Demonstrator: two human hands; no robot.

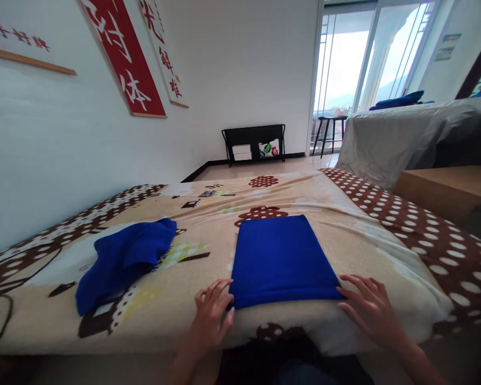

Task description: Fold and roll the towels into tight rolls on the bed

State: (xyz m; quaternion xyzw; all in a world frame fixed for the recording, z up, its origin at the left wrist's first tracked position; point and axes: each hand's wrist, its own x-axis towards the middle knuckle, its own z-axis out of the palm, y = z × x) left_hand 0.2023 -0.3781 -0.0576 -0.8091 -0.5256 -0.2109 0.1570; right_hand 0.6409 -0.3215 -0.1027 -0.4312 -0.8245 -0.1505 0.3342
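A blue cloth [282, 259], folded into a flat near-rectangle, lies on a patterned blanket [208, 326]. At its near left corner is my left hand [212, 315], fingers bent and apart, the fingertips touching the cloth's edge. My right hand [369, 305] rests by the near right corner with fingers spread and tips against the edge. Neither hand visibly grips the fabric. Further left, a second blue cloth [128, 259] lies crumpled on the same blanket.
A black cable [12, 315] loops over the blanket's left side. Beyond the blanket stands a low black rack [253, 136] against the wall. To the right are a brown box [444, 187] and a plastic-covered surface [385, 139] bearing blue cloths [398, 100]. A dark stool [331, 128] stands near the glass door.
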